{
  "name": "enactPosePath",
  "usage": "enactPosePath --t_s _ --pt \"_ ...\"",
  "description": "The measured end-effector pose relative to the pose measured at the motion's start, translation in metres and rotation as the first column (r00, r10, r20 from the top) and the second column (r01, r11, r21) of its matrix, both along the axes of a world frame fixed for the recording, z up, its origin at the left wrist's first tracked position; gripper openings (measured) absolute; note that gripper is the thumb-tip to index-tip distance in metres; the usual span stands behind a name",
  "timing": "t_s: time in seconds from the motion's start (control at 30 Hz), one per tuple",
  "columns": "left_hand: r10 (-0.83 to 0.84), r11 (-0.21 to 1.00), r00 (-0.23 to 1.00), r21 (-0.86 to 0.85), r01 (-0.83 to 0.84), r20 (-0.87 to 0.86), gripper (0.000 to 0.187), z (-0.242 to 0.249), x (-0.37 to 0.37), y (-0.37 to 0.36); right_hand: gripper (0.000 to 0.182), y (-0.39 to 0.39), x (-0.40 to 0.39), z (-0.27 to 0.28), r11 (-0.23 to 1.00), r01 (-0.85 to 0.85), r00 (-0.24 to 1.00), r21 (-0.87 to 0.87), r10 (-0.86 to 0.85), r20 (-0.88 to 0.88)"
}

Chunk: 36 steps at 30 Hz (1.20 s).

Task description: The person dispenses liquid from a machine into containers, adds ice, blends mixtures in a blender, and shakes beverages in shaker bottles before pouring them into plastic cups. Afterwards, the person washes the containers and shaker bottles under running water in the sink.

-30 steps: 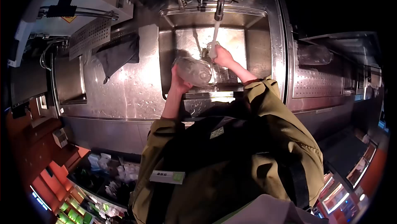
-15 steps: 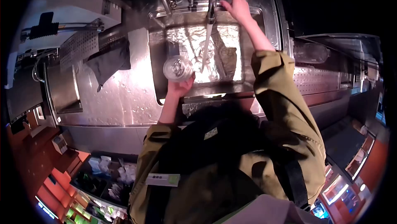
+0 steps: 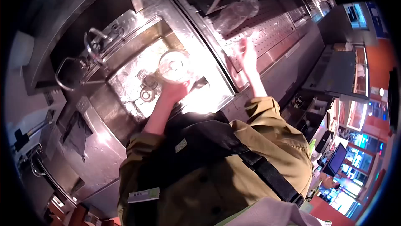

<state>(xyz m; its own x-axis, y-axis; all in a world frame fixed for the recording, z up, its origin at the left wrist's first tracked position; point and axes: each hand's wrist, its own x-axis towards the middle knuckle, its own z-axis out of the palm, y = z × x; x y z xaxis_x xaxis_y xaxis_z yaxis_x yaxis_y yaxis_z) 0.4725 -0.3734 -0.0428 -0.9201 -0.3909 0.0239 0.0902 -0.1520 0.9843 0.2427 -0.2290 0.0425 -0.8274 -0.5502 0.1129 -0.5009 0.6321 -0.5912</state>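
My left hand [image 3: 177, 91] is wrapped round the lower side of a clear glass [image 3: 173, 66], with its round mouth turned up toward me. The glass is over the right part of a steel sink [image 3: 118, 108]. Lower in the basin, small round metal pieces [image 3: 147, 94] are visible, blurred by glare. My right hand [image 3: 247, 57] hovers right of the sink over a perforated steel drainboard [image 3: 273, 25]. Its fingers look stretched out and nothing shows in them. Just beyond them, a clear container [image 3: 236, 16] lies on the drainboard.
A curved faucet [image 3: 92, 44] stands at the sink's back edge. To the left, a dark cloth [image 3: 76, 134] hangs by the wet steel counter [image 3: 100, 159]. A raised metal edge [image 3: 209, 50] runs between sink and drainboard.
The view has swung to the right. My right hand has left the faucet knob and moved over the drainboard. My left hand still holds the glass, and the faucet stream no longer shows.
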Motion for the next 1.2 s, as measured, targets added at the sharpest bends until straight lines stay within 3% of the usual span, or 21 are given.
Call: enactPosePath --t_s 0.03,0.17,0.27,0.3,0.37,0.4,0.47,0.53,0.57,0.63,0.67,0.7,0.73,0.77,0.8,0.83,0.9,1.0,1.03,1.13,1.2 --pt "-0.093 0.995 0.994 -0.041 0.091 -0.061 0.048 -0.007 -0.02 0.006 0.055 0.018 -0.038 -0.03 0.999 0.036 0.957 -0.029 -0.043 -0.285" --pt "-0.133 0.894 0.991 0.431 0.124 -0.01 0.076 0.031 -0.087 0.041 0.049 0.024 -0.131 -0.034 0.972 0.081 0.873 -0.22 -0.176 -0.454" --pt "-0.116 0.409 0.967 0.898 -0.161 0.226 0.079 0.043 -0.136 0.068 0.05 0.006 -0.198 -0.024 0.979 -0.019 0.89 -0.203 -0.076 -0.449" --pt "-0.186 0.09 0.926 0.944 -0.317 0.329 0.077 0.042 -0.155 0.07 0.05 -0.003 -0.218 -0.025 0.979 -0.056 0.885 -0.197 -0.043 -0.464" --pt "-0.208 0.186 0.912 0.93 -0.317 0.353 0.075 0.052 -0.178 0.078 0.05 -0.028 -0.257 -0.037 0.972 -0.145 0.868 -0.187 0.035 -0.495" --pt "-0.043 0.518 0.986 0.848 -0.117 0.162 0.073 0.054 -0.178 0.089 0.05 -0.04 -0.271 -0.043 0.987 -0.119 0.859 -0.108 0.048 -0.51" --pt "-0.033 0.509 0.998 0.861 -0.022 0.045 0.075 -0.008 -0.207 0.097 0.057 -0.05 -0.295 -0.068 0.987 -0.154 0.842 0.052 0.158 -0.516" --pt "-0.108 0.179 0.994 0.984 -0.01 0.03 0.086 -0.042 -0.233 0.091 0.053 -0.048 -0.297 -0.077 0.972 -0.229 0.84 0.05 0.223 -0.495" --pt "-0.066 0.225 0.997 0.973 0.045 -0.031 0.094 -0.005 -0.225 0.092 0.045 -0.047 -0.297 -0.073 0.951 -0.19 0.822 0.242 0.289 -0.491" --pt "-0.327 -0.116 0.926 0.964 -0.238 0.189 0.103 0.028 -0.205 0.071 0.04 -0.035 -0.292 -0.068 0.956 -0.18 0.858 0.233 0.268 -0.438" --pt "-0.346 0.118 0.922 0.983 -0.139 0.172 0.112 0.004 -0.187 0.068 0.038 -0.022 -0.281 -0.051 0.979 -0.125 0.888 0.159 0.182 -0.422" --pt "-0.33 0.392 0.876 0.895 -0.213 0.353 0.084 0.022 -0.156 0.059 0.036 -0.004 -0.265 -0.031 0.997 -0.04 0.908 0.06 0.062 -0.415" --pt "-0.168 0.901 0.96 0.431 0.056 0.224 0.063 -0.017 -0.115 0.046 0.034 0.016 -0.247 -0.013 0.997 0.06 0.912 -0.056 -0.078 -0.404" --pt "-0.013 0.959 0.937 0.27 -0.088 0.35 0.056 -0.037 -0.076 0.036 0.032 0.04 -0.227 -0.002 0.965 0.157 0.903 -0.212 -0.227 -0.365" --pt "0.192 0.94 0.807 0.132 -0.315 0.558 0.049 -0.061 -0.033 0.024 0.03 0.068 -0.215 -0.002 0.896 0.035 0.878 -0.443 -0.24 -0.414" --pt "0.339 0.893 0.63 -0.027 -0.45 0.698 0.041 -0.089 0.004 0.008 0.03 0.092 -0.19 -0.011 0.793 0.154 0.853 -0.59 -0.408 -0.326" --pt "0.546 0.805 0.274 -0.405 -0.434 0.791 0.028 -0.118 0.067 -0.021 0.026 0.119 -0.124 -0.006 0.771 0.148 0.888 -0.619 -0.38 -0.261" --pt "0.725 0.66 0.243 -0.751 0.021 0.644 0.027 -0.125 0.101 -0.034 0.016 0.08 -0.006 0.007 0.874 0.046 0.992 -0.483 -0.097 -0.081" --pt "0.668 0.661 0.318 -0.733 0.161 0.672 0.028 -0.135 0.098 -0.032 0.017 0.05 0.031 0.01 0.912 0.086 0.991 -0.402 -0.038 0.127" --pt "0.444 0.552 0.452 -0.634 0.542 0.774 0.03 -0.173 0.072 -0.009 0.033 -0.076 0.101 -0.013 0.848 -0.421 0.822 -0.323 0.507 0.26" --pt "0.344 0.445 0.471 -0.583 0.68 0.812 0.031 -0.195 0.056 0.001 0.049 -0.183 0.125 -0.021 0.714 -0.615 0.706 -0.334 0.687 0.168"
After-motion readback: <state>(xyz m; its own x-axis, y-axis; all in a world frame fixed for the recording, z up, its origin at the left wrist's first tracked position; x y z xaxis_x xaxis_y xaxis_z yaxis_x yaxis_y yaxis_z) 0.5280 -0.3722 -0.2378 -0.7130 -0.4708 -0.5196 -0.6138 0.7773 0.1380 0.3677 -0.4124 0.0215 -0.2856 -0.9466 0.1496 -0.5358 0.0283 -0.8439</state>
